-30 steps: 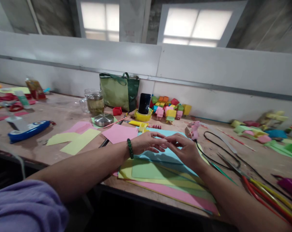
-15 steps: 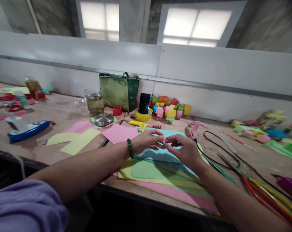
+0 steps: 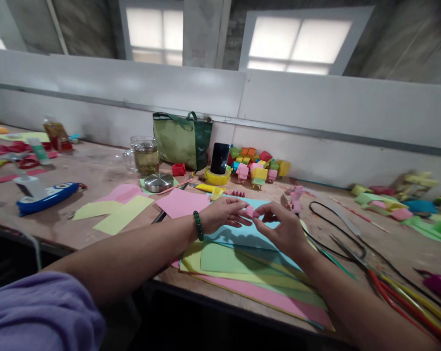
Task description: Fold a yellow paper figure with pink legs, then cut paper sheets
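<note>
A small pink paper piece (image 3: 250, 210) is held up between both hands, above a stack of coloured sheets; its exact folds are too small to make out. My left hand (image 3: 223, 213), with a green bead bracelet (image 3: 198, 225) at the wrist, grips its left side between thumb and fingers. From the right, my right hand (image 3: 281, 226) pinches its edge with thumb and forefinger. Beneath them lie blue paper (image 3: 227, 235) and green paper (image 3: 223, 258). Close behind sits a small yellow folded paper piece (image 3: 217, 194).
Scissors (image 3: 355, 256) and a pink glue gun (image 3: 297, 195) with a looping black cord are on the right. Folded paper blocks (image 3: 258, 174), a phone (image 3: 220, 158), a green bag (image 3: 182, 139) and a glass mug (image 3: 145, 156) stand behind. A blue cutter-like tool (image 3: 48, 199) lies left.
My right hand has shifted slightly right and down, and more of the pink paper piece shows between the hands. The left hand stays nearly in place. The view has tilted slightly.
</note>
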A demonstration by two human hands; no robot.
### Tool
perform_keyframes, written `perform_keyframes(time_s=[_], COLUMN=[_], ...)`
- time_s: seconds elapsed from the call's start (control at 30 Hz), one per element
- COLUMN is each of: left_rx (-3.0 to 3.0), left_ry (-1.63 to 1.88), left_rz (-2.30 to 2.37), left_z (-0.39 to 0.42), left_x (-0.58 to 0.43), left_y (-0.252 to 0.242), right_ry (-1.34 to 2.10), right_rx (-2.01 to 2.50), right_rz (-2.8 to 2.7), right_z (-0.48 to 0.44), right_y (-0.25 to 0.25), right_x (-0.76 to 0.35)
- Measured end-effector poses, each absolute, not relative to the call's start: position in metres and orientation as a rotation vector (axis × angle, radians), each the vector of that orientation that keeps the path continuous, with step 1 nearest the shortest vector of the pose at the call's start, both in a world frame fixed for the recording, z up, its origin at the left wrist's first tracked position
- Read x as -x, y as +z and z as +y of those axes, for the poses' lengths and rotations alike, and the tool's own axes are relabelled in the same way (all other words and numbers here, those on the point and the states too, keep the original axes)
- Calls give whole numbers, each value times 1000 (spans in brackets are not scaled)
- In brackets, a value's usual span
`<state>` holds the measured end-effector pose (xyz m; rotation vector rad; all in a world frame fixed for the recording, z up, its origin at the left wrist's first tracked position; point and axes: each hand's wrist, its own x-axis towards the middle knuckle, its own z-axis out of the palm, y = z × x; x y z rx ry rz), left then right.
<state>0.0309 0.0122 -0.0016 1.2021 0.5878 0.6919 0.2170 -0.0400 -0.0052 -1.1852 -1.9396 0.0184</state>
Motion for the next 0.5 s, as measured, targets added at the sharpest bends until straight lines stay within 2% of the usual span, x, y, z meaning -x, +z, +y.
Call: perform_keyframes(time_s=[0.3,0.5], left_rx=[-1413,-1179], left_ry=[733,672], left_rz=[684,506], left_z=[8,12], left_x=[-34,-29], left_y=[-2,0], right_ry=[-169,20], right_rx=[1134,1064], right_rz=[-1994,-1938], right_z=[-42,-43], right_y=[-6,-2], right_x=[-214,-217])
